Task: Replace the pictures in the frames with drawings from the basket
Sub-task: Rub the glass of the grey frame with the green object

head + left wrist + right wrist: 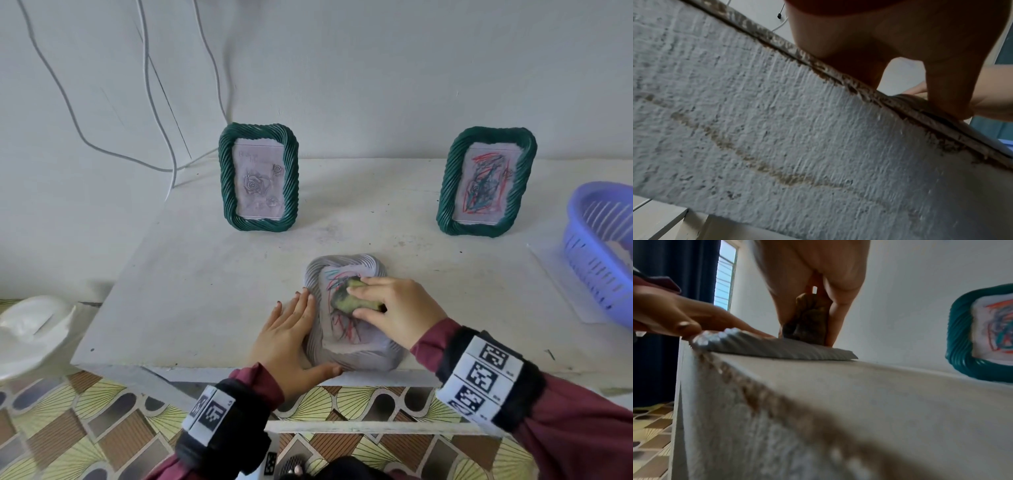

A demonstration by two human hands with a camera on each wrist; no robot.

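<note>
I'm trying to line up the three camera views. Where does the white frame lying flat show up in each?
Head: white frame at bottom centre, between both hands.
Left wrist: only a dim sliver of it at right, under the thumb.
Right wrist: ribbed edge left of centre.
Shared landmark: the table's front edge.

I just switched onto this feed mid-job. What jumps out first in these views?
Near the table's front edge a pale grey frame lies flat with a scribbled drawing in it; the right hand rubs a yellow-green cloth over it while the left hand steadies its side. Behind stand two green frames: the left one shows printed roses, the right one a scribble. A purple basket sits at far right.
</note>
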